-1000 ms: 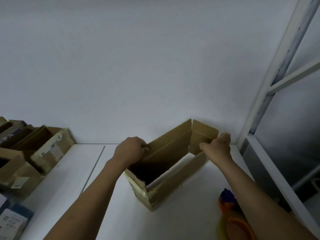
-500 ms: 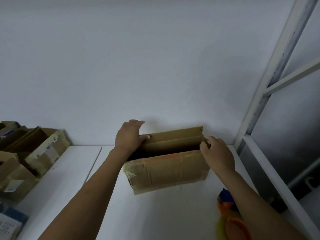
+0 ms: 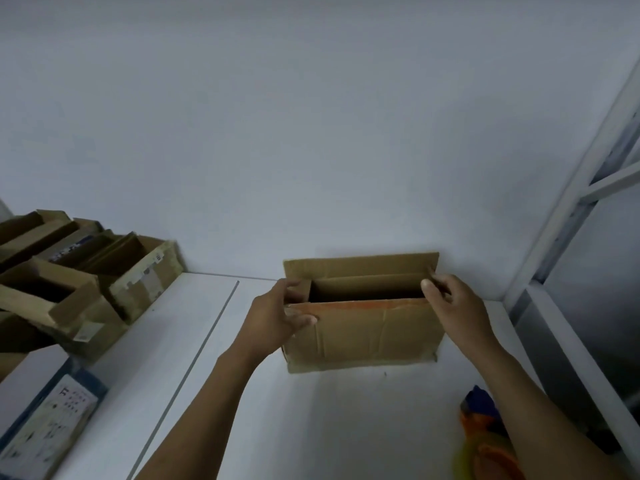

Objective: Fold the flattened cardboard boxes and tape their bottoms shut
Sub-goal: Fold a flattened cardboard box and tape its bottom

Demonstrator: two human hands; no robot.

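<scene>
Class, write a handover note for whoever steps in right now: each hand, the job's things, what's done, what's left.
Left hand grips the left end of the opened brown cardboard box; right hand grips its right end.
The box stands opening-up on the white table, by the wall.
Done: box squared open; other open brown cardboard boxes sit far left.
Left: its bottom is hidden, so check and tape it. A blurred orange and blue object, possibly the tape tool, lies near the right forearm.
</scene>
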